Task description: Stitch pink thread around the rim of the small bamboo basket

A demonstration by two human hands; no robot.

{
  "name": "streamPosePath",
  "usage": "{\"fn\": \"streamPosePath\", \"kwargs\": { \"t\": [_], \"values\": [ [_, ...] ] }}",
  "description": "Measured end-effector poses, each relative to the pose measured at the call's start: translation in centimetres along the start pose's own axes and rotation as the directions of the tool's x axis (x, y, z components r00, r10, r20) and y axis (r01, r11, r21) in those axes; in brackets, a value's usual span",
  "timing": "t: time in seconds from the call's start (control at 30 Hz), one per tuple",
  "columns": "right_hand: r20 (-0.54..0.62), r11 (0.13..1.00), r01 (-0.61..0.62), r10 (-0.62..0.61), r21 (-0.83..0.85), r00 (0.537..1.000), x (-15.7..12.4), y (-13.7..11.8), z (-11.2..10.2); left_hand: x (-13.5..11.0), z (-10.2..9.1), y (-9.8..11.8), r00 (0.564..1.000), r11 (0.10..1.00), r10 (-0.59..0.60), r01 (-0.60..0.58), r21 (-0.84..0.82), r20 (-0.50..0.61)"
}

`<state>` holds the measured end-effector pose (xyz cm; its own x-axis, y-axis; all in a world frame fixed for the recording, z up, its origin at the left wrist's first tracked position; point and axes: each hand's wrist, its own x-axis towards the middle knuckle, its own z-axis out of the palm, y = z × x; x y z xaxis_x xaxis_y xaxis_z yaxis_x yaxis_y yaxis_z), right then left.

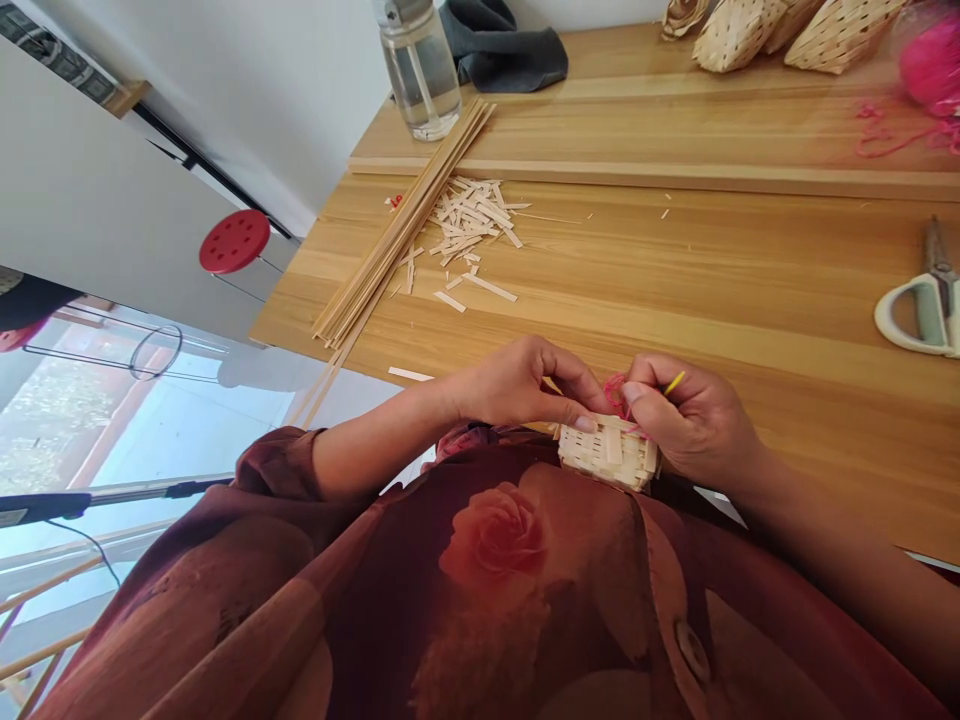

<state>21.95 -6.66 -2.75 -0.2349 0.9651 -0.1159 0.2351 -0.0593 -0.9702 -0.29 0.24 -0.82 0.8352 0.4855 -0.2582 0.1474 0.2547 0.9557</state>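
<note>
A small woven basket (pixel 609 452) of pale strips rests against my shirt at the table's front edge. My left hand (pixel 544 385) grips its upper rim, thumb on the near side and fingers behind. Close to the rim, my right hand (pixel 686 415) is closed in a pinch around a thin tool with a yellow end (pixel 675 382), perhaps a crochet hook; its working tip is hidden. Pink yarn (pixel 616 392) is bunched between the two hands at the basket's edge. How the yarn passes through the weave cannot be made out.
Long wooden strips (pixel 405 225) lie across the table's left side, beside a pile of short offcuts (pixel 476 215). A water bottle (pixel 421 75) and dark cloth (pixel 506 50) stand behind. Scissors (pixel 926 300) lie right; woven pieces (pixel 739 30) and a pink yarn ball (pixel 934 65) sit back right.
</note>
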Motion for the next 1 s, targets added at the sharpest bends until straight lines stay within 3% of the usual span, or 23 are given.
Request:
{"fn": "streamPosePath", "kwargs": {
  "t": [0.4,0.53,0.7,0.8,1.0],
  "values": [
    [-0.072,0.998,0.011,-0.006,0.063,0.997,-0.5,0.1,0.3,0.8,-0.2,-1.4,0.995,0.991,-0.072,0.063,-0.115,-0.073],
    [-0.048,0.992,-0.007,0.013,0.125,0.999,-0.6,0.2,0.5,0.8,-0.1,-1.8,0.987,0.977,-0.162,0.162,-0.141,0.013],
    [0.090,0.972,-0.105,0.087,0.212,0.992,-0.5,-0.1,-0.2,0.6,0.2,-1.0,0.991,0.986,-0.122,0.128,-0.103,0.058],
    [0.204,0.965,-0.111,0.062,0.236,0.977,-0.5,-0.4,-1.1,0.5,0.3,-0.5,0.991,0.988,-0.121,0.126,-0.089,0.060],
    [0.382,0.989,-0.109,0.061,0.105,0.922,-0.3,-1.3,-2.1,0.5,0.7,0.1,0.985,0.985,-0.158,0.162,-0.062,0.065]
  ]
}}
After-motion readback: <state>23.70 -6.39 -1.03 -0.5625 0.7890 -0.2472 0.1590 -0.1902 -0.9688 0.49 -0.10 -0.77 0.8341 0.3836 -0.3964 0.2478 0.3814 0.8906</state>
